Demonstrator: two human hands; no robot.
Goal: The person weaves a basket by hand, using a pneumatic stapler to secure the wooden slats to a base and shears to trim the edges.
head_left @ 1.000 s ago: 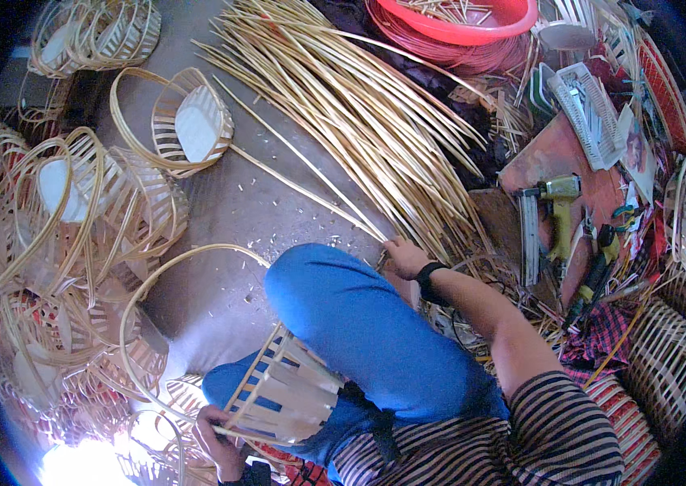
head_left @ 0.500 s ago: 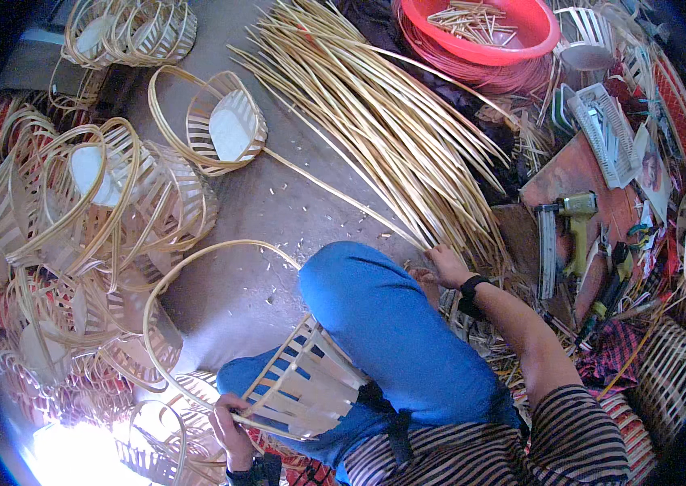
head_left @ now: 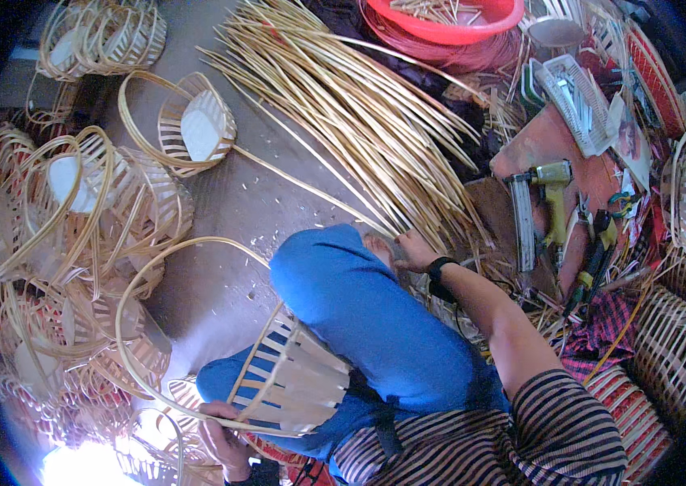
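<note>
A woven basket [head_left: 302, 381] of pale flat slats lies tilted on my lap, its tall hoop handle [head_left: 126, 324] reaching out to the left. My left hand [head_left: 223, 437] is closed on the basket's rim, by the foot of the handle. Beyond my bent knee, my right hand [head_left: 417, 251] is closed at the near ends of a large bundle of cane strips [head_left: 351, 121]. One long cane strip [head_left: 310, 188] runs apart from the bundle toward these fingers. Their tips are partly hidden, so how many strips they hold is unclear.
Finished baskets [head_left: 84, 186] pile up on the left; a single basket [head_left: 205, 125] stands ahead. At the right lie a nail gun [head_left: 553, 198], pliers [head_left: 581, 212] and a white plastic tray [head_left: 577, 105]. A red basin [head_left: 456, 24] holding short sticks is at the far side.
The whole view has shifted, so the scene sits further left in the picture. Both hands keep about the same places, at the basket rim and at the cane ends.
</note>
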